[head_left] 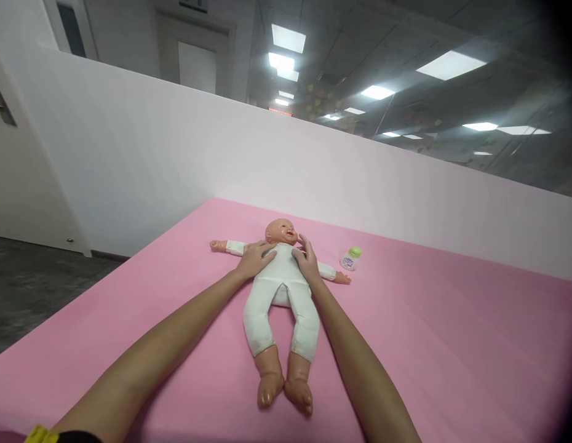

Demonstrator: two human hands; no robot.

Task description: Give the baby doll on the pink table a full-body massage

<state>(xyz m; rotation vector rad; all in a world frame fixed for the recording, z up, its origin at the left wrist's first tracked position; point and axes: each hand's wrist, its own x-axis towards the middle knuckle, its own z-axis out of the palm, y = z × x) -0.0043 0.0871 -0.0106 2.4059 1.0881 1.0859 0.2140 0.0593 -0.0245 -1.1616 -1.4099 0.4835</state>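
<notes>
Doll point(281, 277) under both flat hands

Under both hands, the doll point(282, 289) wears a matt white cloth suit, soft and faintly creased, a little grubby at the shins. Its head and feet are smooth plastic with a slight sheen. The pink sheet point(429, 344) beneath the hands looks like matt, even cloth. Just right of the right hand point(307, 259), the bottle point(350, 259) is clear glossy plastic with a green cap.

white partition wall point(313, 166) | dark floor point(32, 289) | lit ceiling panels point(449, 64) | closed door point(196, 61)
</notes>
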